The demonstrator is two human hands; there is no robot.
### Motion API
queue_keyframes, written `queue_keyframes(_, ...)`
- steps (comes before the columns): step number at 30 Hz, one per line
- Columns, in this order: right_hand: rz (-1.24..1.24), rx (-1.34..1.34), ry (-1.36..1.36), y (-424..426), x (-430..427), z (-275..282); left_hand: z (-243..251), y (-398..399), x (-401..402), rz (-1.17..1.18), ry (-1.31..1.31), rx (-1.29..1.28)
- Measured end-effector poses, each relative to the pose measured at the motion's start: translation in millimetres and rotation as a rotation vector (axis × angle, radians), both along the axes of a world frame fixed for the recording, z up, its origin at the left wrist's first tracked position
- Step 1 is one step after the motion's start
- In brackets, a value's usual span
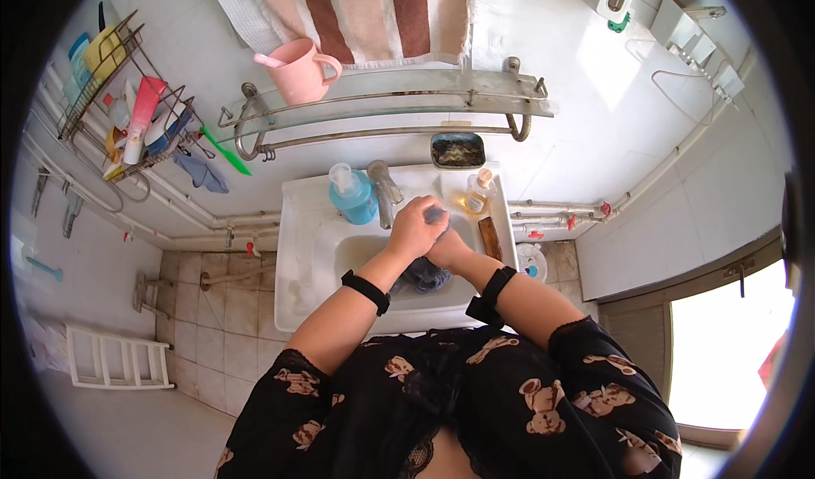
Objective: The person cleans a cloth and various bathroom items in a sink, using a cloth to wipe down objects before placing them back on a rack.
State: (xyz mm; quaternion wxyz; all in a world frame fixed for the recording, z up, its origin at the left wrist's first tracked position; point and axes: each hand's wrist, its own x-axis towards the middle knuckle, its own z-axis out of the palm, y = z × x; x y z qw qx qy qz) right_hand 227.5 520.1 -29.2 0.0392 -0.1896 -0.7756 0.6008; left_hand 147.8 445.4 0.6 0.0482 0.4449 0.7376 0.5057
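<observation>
Over the white washbasin (305,224), my left hand (414,227) is closed around a bunched dark grey cloth (434,215). My right hand (448,248) presses against it from below and the right, also gripping the fabric. More of the wet-looking dark cloth (428,276) hangs or lies in the bowl beneath my wrists; the hands hide how the parts join. Cloudy water (356,251) shows at the bowl's left. Just beyond my hands stands the metal faucet (384,192), with a blue pump bottle (352,195) to its left.
At the basin's right rim are a clear bottle of yellowish liquid (479,193) and a brown bar-shaped object (489,238). A dark soap dish (458,151) sits behind. Above, a glass shelf (395,90) carries a pink mug (299,71). A loaded wire rack (127,116) hangs left.
</observation>
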Motion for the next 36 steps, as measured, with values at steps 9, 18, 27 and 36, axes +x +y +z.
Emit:
queue_keyframes(9, 0.217, 0.348, -0.07, 3.3, 3.9, -10.5, -13.9, -0.1, 3.3, 0.094, 0.013, -0.129)
queue_keyframes(18, 0.092, 0.036, -0.136, 3.2, 11.3, -1.9, -1.4, -8.4, -1.4, -0.019, -0.067, -0.216)
queue_keyframes(27, -0.074, -0.34, 0.16, 41.4, 18.5, 42.7, 40.1, -16.5, -17.9, -0.214, -0.564, -0.12)
queue_keyframes(36, -0.106, -0.549, 0.258, 55.7, 27.6, 48.0, 61.3, -4.1, -25.3, -0.102, -0.368, -0.297)
